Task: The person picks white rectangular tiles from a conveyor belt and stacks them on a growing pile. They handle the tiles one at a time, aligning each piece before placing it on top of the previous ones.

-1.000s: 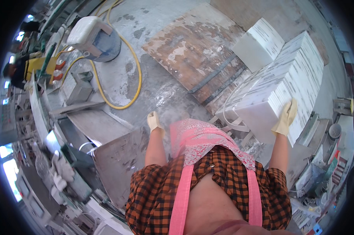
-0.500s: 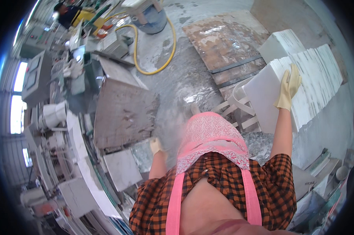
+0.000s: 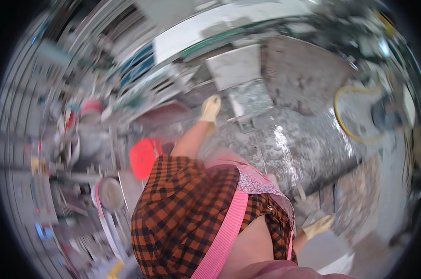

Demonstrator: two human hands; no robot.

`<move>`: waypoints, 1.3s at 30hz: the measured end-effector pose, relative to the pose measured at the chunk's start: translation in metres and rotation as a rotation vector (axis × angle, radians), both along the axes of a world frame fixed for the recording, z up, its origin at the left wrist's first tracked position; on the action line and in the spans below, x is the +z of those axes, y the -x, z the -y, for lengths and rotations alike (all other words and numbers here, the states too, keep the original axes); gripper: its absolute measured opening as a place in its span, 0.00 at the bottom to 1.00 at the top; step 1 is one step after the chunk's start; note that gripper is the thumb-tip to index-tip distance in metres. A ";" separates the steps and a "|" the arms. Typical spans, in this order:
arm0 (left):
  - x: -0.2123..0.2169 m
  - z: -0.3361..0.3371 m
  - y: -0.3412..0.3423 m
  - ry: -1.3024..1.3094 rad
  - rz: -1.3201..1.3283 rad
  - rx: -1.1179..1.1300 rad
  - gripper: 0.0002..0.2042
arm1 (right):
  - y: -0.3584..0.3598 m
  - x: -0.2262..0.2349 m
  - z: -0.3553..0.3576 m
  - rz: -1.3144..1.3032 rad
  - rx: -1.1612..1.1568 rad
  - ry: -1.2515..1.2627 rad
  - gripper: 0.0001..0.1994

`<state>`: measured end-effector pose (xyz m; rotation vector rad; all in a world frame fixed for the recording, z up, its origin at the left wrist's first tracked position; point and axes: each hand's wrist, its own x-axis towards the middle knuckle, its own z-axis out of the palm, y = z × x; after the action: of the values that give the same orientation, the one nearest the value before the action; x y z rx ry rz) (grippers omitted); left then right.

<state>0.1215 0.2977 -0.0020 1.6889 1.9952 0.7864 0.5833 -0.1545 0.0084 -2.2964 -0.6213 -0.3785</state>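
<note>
My left hand (image 3: pixel 211 109), in a cream rubber glove, hangs in front of me with its fingers curled in. Nothing shows in it. A mottled grey-green slab (image 3: pixel 251 98) and a pale square slab (image 3: pixel 233 67) are nearest to it, just beyond. Low on the right, my gloved right hand (image 3: pixel 318 226) has its fingers stretched out beside the stack of white slabs (image 3: pixel 331 251). Whether it touches the stack I cannot tell. A pink apron (image 3: pixel 266 186) covers part of my checked shirt.
A brown board (image 3: pixel 303 74) leans beyond the wet floor (image 3: pixel 285 139). A yellow hose (image 3: pixel 343 123) curves by a blue-grey bucket (image 3: pixel 386 114) at the right. Something bright red (image 3: pixel 145 158) stands left of my left arm. A long white-topped bench (image 3: pixel 187 39) runs across the back.
My view has swung to the left and is blurred. The slab stack now lies low at the right; my right hand has gone from lying on it to its edge. My left hand stays curled.
</note>
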 end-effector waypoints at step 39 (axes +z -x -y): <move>0.056 -0.190 0.417 0.276 0.682 0.130 0.25 | 0.594 0.064 -0.502 -1.801 1.282 0.063 0.28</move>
<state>-0.2959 0.4872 0.0536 0.9633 1.6360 0.9246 -0.0107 0.3472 0.0721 -0.9925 -0.7940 1.9673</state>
